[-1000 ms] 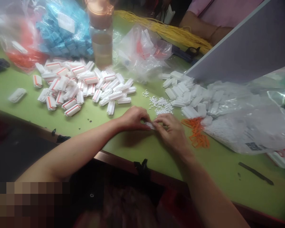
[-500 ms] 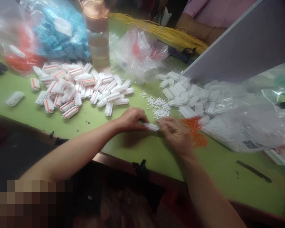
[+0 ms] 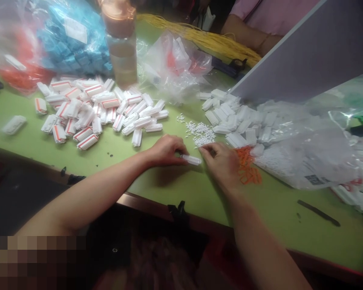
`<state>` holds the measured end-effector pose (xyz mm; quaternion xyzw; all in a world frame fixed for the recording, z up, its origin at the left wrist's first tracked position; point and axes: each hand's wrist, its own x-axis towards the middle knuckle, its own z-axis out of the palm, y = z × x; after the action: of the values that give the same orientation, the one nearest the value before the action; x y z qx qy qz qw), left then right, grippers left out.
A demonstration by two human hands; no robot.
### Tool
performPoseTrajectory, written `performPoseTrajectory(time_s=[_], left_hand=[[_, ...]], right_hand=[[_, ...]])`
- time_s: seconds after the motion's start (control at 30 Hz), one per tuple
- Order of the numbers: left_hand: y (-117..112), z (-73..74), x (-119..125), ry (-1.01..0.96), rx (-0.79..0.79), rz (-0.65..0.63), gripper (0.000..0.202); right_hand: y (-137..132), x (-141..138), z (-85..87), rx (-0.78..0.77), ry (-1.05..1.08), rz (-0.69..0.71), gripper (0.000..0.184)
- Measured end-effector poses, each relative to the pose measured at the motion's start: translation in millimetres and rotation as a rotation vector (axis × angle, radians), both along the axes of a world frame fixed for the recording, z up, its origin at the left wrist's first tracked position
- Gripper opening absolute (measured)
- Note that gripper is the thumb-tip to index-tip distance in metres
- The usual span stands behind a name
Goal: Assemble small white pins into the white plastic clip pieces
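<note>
- the left hand [image 3: 168,150] pinches a white piece [image 3: 191,160] near the table's [image 3: 181,189] front edge
- the right hand [image 3: 221,162] is beside small pegs [image 3: 203,136]; its grip cannot be told

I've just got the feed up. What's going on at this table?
The person's left hand holds a small white ridged piece just above the green table. The right hand has its fingertips at the near edge of the tiny white pegs; whether it pinches one is too small to tell. White blocks, many orange-striped, are heaped to the left; plain white pieces and orange strips lie to the right.
</note>
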<state>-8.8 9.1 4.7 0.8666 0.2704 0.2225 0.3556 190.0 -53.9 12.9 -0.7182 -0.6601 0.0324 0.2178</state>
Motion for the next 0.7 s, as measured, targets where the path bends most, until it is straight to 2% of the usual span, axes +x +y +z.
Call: performPoseTrajectory(time_s=[0.13,0.27,0.4,0.53,0.7], left_hand=[[-0.6,3.4,-0.5,-0.002,-0.014,0.004,0.023],[-0.5,4.0,-0.9,-0.003,-0.007,0.002,0.022],[0.1,2.1,-0.7,-0.002,-0.007,-0.001,0.022],[-0.4,0.2,0.2,-0.010,-0.008,0.017,0.025],[-1.5,-0.4,0.9,-0.023,-0.002,0.021,0.024]], right_hand=[[0.0,3.3,-3.1,-0.005,0.004,-0.002,0.026],[-2.8,2.8,1.6,-0.008,0.154,0.013,0.020],[-11.0,-3.0,15.3,0.075,0.245,0.171,0.018],[-15.8,-10.7,21.1,0.149,0.112,0.411,0.017],[-16.2,-17.8,17.7,0.291,-0.196,0.466,0.014]])
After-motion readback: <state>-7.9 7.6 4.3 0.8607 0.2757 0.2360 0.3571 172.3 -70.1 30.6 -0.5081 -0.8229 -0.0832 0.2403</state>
